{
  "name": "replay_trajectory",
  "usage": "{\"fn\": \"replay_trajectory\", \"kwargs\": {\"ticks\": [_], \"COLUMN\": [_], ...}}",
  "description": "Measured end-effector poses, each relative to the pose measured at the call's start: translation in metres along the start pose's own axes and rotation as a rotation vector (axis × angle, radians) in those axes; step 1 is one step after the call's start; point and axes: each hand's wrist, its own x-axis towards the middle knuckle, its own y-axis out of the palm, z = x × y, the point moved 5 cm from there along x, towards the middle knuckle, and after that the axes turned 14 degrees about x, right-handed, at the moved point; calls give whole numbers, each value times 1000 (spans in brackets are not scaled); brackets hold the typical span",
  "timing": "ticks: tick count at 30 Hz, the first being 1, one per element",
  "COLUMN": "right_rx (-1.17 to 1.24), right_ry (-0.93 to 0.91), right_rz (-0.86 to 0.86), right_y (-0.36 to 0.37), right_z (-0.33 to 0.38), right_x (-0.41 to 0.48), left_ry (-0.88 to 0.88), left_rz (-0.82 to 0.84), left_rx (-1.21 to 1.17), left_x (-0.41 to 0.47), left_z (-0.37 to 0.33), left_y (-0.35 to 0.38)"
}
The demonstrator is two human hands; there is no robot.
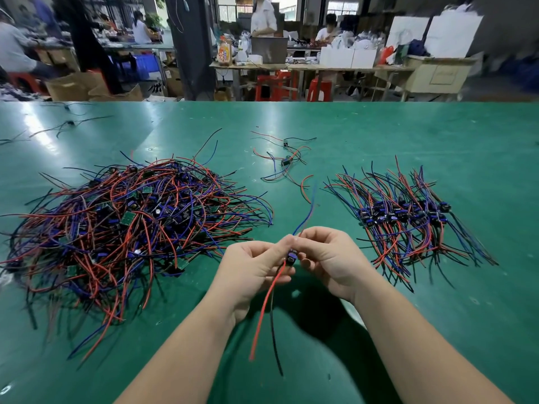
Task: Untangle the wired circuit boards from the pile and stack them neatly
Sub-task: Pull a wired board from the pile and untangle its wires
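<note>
Left hand and right hand pinch one wired circuit board between them, its red and black wires hanging free, likely for straightening. Tangled pile lies left of it, neat stack right of it.

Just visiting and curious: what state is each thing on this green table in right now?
tangled pile: heaped, wires intertwined.
sorted stack: boards aligned, wires fanned out.
held board: in the air, red and black wires dangling.
left hand: pinches the held board.
right hand: pinches the held board.
loose boards: lying apart, wires sprawled.
</note>
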Motion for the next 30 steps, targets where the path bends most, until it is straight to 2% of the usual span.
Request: {"fn": "replay_trajectory", "kwargs": {"ticks": [4,8,14,23,30], "right_rx": [-4,85,41,74,205], "right_ry": [55,228,201,-122,-343], "right_rz": [-6,113,59,-261,-379], "right_y": [-6,-3,-15,-69,-77], "right_z": [-3,-8,7,62,70], "right_x": [0,-3,-1,4,4], "left_ry": [-12,0,-47,-12,-21], "left_rz": [42,49,136,160,155], "left_rx": [-7,21,63,402,420], "left_x": [-1,-2,-7,-10,-8], "left_z": [1,-1,1,4,4], "left_y": [3,3,12,22,24]}}
